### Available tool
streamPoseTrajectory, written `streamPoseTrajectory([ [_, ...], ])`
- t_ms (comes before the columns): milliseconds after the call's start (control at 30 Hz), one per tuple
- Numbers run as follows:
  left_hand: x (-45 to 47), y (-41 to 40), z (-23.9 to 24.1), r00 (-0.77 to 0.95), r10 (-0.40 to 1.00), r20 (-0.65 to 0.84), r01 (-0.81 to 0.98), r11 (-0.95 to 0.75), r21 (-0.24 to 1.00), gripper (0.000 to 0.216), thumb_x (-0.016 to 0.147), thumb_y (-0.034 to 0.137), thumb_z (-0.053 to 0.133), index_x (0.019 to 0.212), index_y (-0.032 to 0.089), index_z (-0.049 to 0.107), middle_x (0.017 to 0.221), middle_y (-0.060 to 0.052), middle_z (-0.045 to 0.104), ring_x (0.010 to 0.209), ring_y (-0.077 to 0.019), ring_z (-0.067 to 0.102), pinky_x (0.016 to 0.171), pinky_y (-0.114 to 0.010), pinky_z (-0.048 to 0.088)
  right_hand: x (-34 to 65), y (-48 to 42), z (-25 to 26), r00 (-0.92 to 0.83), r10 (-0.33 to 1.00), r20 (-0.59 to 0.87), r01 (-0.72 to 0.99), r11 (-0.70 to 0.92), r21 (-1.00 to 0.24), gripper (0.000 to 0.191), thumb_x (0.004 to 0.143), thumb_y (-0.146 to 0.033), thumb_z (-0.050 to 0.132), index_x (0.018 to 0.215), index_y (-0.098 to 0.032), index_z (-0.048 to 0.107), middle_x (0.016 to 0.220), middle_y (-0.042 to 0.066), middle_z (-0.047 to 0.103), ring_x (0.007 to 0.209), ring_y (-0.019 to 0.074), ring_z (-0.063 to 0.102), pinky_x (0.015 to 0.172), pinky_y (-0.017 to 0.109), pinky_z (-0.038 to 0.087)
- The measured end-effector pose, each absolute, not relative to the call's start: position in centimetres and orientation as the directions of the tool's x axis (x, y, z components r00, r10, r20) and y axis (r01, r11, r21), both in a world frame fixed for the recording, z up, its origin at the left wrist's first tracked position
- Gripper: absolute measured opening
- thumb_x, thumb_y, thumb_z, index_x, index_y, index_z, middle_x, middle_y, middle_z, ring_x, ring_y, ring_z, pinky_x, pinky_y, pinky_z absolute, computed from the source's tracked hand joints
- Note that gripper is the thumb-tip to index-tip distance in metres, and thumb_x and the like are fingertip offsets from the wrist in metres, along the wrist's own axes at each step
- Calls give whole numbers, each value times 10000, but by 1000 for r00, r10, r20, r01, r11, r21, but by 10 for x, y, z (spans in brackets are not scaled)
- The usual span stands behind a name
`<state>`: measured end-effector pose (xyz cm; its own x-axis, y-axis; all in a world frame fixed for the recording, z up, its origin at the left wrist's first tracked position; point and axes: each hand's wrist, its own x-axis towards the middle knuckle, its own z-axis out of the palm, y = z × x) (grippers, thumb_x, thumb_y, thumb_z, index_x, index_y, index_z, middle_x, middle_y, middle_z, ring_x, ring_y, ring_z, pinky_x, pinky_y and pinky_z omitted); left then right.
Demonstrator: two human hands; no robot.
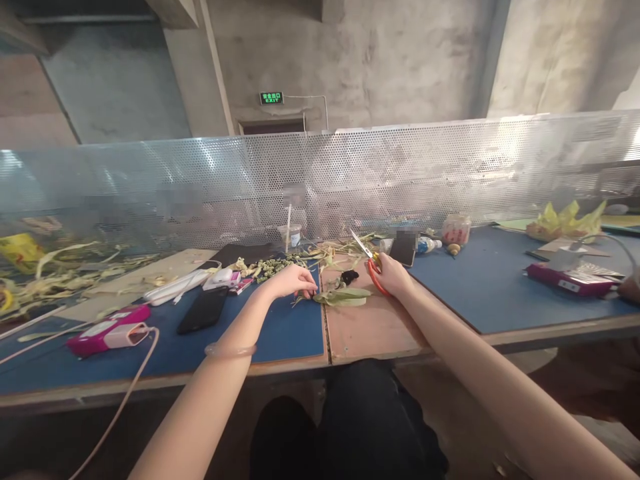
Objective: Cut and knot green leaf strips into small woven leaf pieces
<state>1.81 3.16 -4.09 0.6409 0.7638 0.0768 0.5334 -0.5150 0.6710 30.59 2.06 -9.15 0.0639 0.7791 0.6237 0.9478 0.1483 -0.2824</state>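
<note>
Left hand point(291, 281): at the leaf point(349, 297); can't tell if its grip pinches.
Cup point(296, 238): straw point(289, 225) inside.
Leaf: on the surface point(370, 333), between hands.
Right hand point(394, 275): grip around orange scissors point(369, 253).
Bottle point(428, 245): on its side.
Jar point(456, 230): inside blurry.

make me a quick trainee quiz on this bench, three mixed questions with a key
1. Which hand holds the scissors?
2. True or false: the bracelet is on the left arm.
3. Choose: the broad leaf beside the left hand is a) red, b) green, c) black.

Key: 1. the right hand; 2. true; 3. b
</note>
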Motion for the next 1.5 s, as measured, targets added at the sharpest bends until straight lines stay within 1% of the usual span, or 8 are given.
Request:
streamPoseTrajectory([
  [400, 20, 30, -40, 629, 766, 131, 524, -542, 657, 210, 676, 341, 636, 743, 142, 641, 639, -31, 661, 610, -149, 616, 472, -210, 393, 304, 19, -91, 63, 774, 630, 953, 141, -268, 304, 825, -485, 378, 767, -195, 450, 735, 60, 583, 647, 189, 547, 510, 246, 264],
  [700, 18, 30, -40, 646, 753, 126, 552, -575, 604, 221, 685, 259, 582, 869, 170, 666, 845, -46, 696, 717, -157, 624, 610, -237, 445, 305, 19, -91, 56, 771, 634, 959, 136, -250, 306, 826, -488, 373, 757, -198, 437, 735, 60, 593, 672, 191, 563, 518, 238, 279],
  [800, 19, 28, -40, 634, 761, 141, 574, -585, 574, 272, 726, 347, 541, 911, 183, 657, 903, -44, 686, 717, -158, 617, 620, -239, 433, 305, 18, -90, 52, 772, 634, 960, 137, -245, 307, 824, -492, 376, 755, -198, 433, 748, 62, 598, 684, 195, 569, 523, 239, 286],
  [967, 23, 29, -41, 605, 770, 204, 618, -615, 489, 384, 679, 519, 568, 792, 173, 691, 744, -28, 655, 642, -156, 545, 561, -227, 361, 304, 18, -91, 50, 776, 628, 961, 134, -243, 316, 829, -499, 366, 753, -199, 429, 756, 64, 603, 694, 199, 575, 528, 240, 291],
  [1100, 28, 32, -44, 611, 761, 219, 631, -635, 446, 386, 519, 486, 714, 775, 197, 706, 605, 17, 577, 542, -128, 465, 496, -220, 299, 304, 19, -90, 49, 783, 619, 961, 132, -244, 299, 823, -484, 388, 758, -197, 439, 758, 69, 606, 698, 201, 577, 535, 241, 294],
  [1267, 30, 33, -47, 616, 751, 237, 613, -647, 454, 310, 577, 473, 679, 660, 175, 666, 566, 19, 577, 537, -124, 479, 506, -220, 321, 304, 18, -89, 53, 786, 615, 959, 133, -252, 280, 814, -467, 416, 769, -193, 456, 774, 76, 611, 703, 204, 576, 539, 246, 295],
  [1367, 29, 32, -46, 615, 749, 245, 602, -647, 467, 334, 623, 491, 636, 720, 172, 662, 613, 5, 609, 567, -131, 509, 530, -224, 350, 303, 17, -89, 58, 784, 618, 955, 137, -263, 278, 816, -462, 415, 764, -193, 457, 766, 77, 608, 698, 205, 574, 539, 247, 293],
  [1500, 30, 34, -47, 611, 757, 231, 606, -635, 480, 434, 561, 513, 678, 841, 182, 675, 684, -4, 630, 578, -138, 524, 513, -225, 347, 304, 17, -89, 68, 778, 625, 945, 150, -290, 271, 803, -459, 431, 738, -197, 444, 740, 73, 595, 685, 208, 563, 535, 251, 282],
])
